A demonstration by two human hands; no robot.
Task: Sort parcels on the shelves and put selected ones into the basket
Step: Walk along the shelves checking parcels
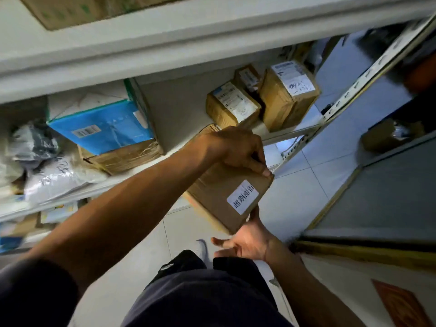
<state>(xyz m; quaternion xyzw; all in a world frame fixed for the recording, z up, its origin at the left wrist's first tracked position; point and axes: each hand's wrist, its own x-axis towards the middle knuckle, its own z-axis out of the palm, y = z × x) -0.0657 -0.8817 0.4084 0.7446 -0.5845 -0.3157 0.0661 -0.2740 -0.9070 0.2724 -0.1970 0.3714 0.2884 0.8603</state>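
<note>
One plain brown cardboard parcel box (226, 197), rectangular, tilted, held in the air in front of the grey metal shelf unit (151, 53) above the pale tiled floor (306, 185). It bears one white rectangular sticker (243, 197) printed with four black Chinese characters, 超期滞留. The left hand (236, 147) grips its upper edge, fingers curled over the top; the right hand (247, 239) supports the lower corner from beneath with thumb raised against it and fingers spread loosely. On the shelf behind: three small brown taped cartons (287, 95) with white shipping labels, print too blurred to read, one showing handwritten marks; one blue-and-white box (101, 126) with a barcode, resting on a taped brown carton (122, 159); white and grey plastic mailer bags (47, 171) at far left, count unclear.
</note>
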